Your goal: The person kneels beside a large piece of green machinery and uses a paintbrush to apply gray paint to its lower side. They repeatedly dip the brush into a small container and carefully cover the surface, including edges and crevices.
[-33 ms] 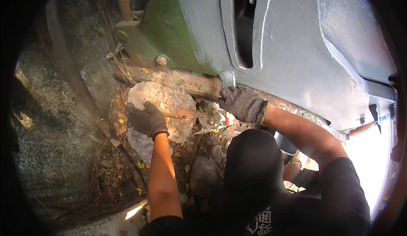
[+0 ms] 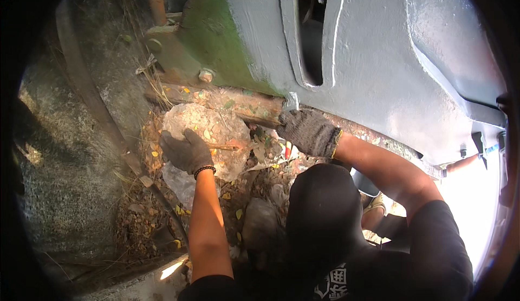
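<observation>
My gloved left hand (image 2: 186, 152) lies flat with fingers spread on a large pale rock (image 2: 230, 125) strewn with leaves. My right hand (image 2: 310, 133), in a grey knitted glove, is closed around a paintbrush (image 2: 293, 100). Its pale bristle end shows above the fingers and touches the bottom edge of a metal panel (image 2: 368, 68); a red part of its handle pokes out below the glove. Most of the panel is coated grey, while its left part is green. The middle of the brush is hidden in my hand.
A rusty, paint-flecked beam (image 2: 260, 109) runs under the panel, with a bolt (image 2: 206, 76) at left. A dark hose or pipe (image 2: 103, 111) crosses before the rough wall (image 2: 65, 192). Dry leaves and clear plastic (image 2: 181, 184) litter the ground. A black-clothed rounded shape (image 2: 325, 209) blocks the lower middle.
My right hand has shifted slightly left with the paintbrush, and the angle of the brush has changed a little. My left hand stays on the rock.
</observation>
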`<state>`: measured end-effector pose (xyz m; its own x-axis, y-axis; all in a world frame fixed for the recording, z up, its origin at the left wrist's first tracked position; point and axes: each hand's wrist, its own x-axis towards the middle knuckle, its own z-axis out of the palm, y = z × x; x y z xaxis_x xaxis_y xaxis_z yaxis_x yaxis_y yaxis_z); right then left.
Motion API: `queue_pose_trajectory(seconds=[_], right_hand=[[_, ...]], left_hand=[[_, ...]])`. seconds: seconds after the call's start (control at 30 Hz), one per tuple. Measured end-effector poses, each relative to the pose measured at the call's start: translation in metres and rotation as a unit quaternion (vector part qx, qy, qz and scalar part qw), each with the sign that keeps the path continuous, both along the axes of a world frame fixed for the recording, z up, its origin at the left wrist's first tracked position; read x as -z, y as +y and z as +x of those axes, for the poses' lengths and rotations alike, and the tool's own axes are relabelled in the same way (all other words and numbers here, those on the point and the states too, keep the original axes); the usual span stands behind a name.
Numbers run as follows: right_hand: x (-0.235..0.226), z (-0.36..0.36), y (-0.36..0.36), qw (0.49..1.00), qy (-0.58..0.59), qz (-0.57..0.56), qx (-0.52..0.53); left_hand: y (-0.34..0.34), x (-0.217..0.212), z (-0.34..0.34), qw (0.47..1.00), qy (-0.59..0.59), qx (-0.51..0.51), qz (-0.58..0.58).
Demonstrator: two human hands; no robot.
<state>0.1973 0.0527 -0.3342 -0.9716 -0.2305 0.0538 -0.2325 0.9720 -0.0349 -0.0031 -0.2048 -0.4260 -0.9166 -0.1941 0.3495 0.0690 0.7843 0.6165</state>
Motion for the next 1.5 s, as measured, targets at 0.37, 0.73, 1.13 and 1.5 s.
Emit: queue_pose_trajectory(seconds=[0.37, 0.73, 1.13, 1.5], right_hand=[[-0.129, -0.024, -0.027, 0.986, 0.041, -0.134, 0.094], [-0.026, 0.007, -0.009, 0.998, 0.022, -0.014, 0.06], [-0.087, -0.03, -0.026, 0.944, 0.316, -0.096, -0.007], [-0.036, -0.005, -0.02, 0.968, 0.12, -0.196, 0.097]], left_hand=[[-0.002, -0.005, -0.003, 1.0, 0.007, -0.002, 0.018], [0.001, -0.01, -0.002, 0.999, -0.027, -0.018, -0.005], [0.001, 0.002, -0.008, 0.998, 0.044, -0.024, -0.037], [-0.006, 0.025, -0.018, 0.997, 0.046, -0.037, -0.058]])
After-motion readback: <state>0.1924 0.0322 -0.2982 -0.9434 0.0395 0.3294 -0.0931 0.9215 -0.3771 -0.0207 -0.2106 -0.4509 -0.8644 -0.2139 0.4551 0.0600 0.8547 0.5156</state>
